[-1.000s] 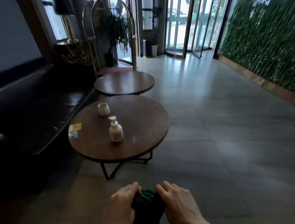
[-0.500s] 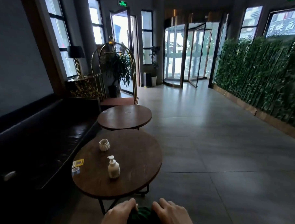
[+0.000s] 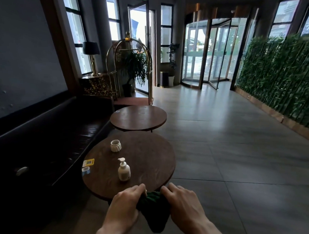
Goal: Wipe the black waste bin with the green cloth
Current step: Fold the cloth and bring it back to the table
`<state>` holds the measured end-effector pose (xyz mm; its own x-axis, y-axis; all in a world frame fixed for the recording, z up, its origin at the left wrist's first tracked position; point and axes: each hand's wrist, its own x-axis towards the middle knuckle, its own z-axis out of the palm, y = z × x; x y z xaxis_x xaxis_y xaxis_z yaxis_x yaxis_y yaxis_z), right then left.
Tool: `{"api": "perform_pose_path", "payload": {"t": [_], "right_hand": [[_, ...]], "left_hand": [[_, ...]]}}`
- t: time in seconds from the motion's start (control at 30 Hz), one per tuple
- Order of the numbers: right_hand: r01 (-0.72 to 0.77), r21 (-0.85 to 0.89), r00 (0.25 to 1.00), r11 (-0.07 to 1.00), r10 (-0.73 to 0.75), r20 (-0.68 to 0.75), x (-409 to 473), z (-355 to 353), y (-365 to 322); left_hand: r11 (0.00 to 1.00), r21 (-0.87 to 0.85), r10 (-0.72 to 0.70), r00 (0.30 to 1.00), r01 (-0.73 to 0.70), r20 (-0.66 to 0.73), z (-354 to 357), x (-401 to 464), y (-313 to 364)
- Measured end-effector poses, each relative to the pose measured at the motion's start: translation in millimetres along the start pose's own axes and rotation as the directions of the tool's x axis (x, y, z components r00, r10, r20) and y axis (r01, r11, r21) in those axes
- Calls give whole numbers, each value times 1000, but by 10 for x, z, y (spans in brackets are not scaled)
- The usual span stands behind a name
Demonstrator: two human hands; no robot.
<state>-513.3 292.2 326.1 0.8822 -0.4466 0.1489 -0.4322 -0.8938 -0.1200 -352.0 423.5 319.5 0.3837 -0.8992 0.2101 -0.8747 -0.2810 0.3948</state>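
A dark green cloth (image 3: 153, 209) hangs bunched between both hands at the bottom centre of the view. My left hand (image 3: 126, 204) grips its left side and my right hand (image 3: 183, 202) grips its right side, both held just in front of the near round table. Far ahead, by the open side door, a dark boxy bin (image 3: 164, 79) stands on the floor next to a white plant pot (image 3: 171, 80). It is small and dim in this view.
The near round wooden table (image 3: 148, 163) carries a white pump bottle (image 3: 123, 170), a white cup (image 3: 115, 145) and a yellow card (image 3: 88, 162). Behind it are a second round table (image 3: 138, 117), a brass luggage cart (image 3: 130, 72), and a black bench (image 3: 45, 139) at left. Tiled floor (image 3: 231, 140) runs to a revolving door (image 3: 213, 52).
The view has tilted upward, so more of the lobby, doors and windows shows. Both hands keep hold of the green cloth and now reach further into the frame.
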Motion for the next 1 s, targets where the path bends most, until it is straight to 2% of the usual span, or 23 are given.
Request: {"api": "perform_pose_path", "payload": {"t": [0.3,0.63,1.0], "right_hand": [[-15,-56,999,998,13,-44,1219,63,192],[-50,-115,988,992,33,-151,2865,-19,343],[-96,-104,970,990,70,-232,3799,-7,686]], "left_hand": [[998,-56,5,999,-8,-41,-17,1062,-694],[991,-23,130,984,-134,-122,-283,2574,-1615],[990,-21,133,970,-140,-201,-340,3552,-1934]]}}
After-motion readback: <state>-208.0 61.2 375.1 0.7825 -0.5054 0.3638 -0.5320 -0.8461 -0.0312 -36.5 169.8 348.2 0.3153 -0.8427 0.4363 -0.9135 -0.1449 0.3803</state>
